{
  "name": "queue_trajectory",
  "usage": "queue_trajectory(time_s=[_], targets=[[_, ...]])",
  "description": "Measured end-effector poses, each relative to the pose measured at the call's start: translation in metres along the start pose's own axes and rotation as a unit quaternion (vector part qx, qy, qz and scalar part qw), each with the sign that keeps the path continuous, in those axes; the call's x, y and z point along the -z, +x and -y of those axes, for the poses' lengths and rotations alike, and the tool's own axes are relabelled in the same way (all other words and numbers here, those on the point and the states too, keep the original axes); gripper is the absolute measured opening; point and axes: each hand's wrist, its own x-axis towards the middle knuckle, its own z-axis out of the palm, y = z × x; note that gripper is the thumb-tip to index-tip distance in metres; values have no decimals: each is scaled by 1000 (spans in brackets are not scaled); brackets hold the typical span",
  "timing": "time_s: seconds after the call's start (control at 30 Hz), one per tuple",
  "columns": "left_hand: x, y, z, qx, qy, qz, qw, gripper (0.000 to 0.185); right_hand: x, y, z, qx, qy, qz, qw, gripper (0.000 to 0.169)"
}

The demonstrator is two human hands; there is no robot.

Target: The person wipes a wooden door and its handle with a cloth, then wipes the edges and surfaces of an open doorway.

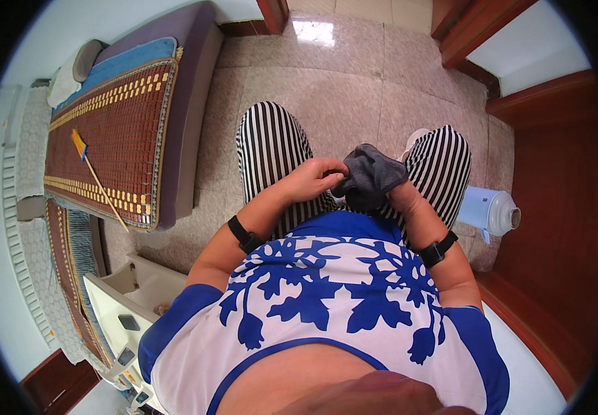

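A dark grey cloth (369, 174) is bunched between my hands, above my lap and between my knees in striped trousers (273, 145). My left hand (318, 179) has its thumb and fingers at the left edge of the cloth, pinching it. The cloth covers my right hand (403, 199) down to near the wrist, so the fingers are hidden and their pose does not show. Whether the cloth is a sock, a glove or a rag I cannot tell. Both forearms carry a black strap with a small device.
A light blue vacuum flask (478, 207) stands beside my right leg, near a reddish-brown wooden door (563, 207). At left a bed bears a brown slatted mat (117, 135) with a yellow-bristled, long-handled brush (99, 179). A pale cabinet (117, 316) is behind my left elbow, a phone (129, 322) on it.
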Motion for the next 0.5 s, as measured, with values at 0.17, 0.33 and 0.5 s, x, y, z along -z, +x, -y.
queue_trajectory(time_s=[0.17,0.33,0.5], targets=[[14,18,-8,11,53,5,999,27,3,20,16,25,-72,14,997,38],[22,39,-14,28,66,28,997,28,9,29,29,-1,-73,-11,997,38],[32,60,-10,33,116,36,992,27,20,45,39,29,-105,8,994,36]])
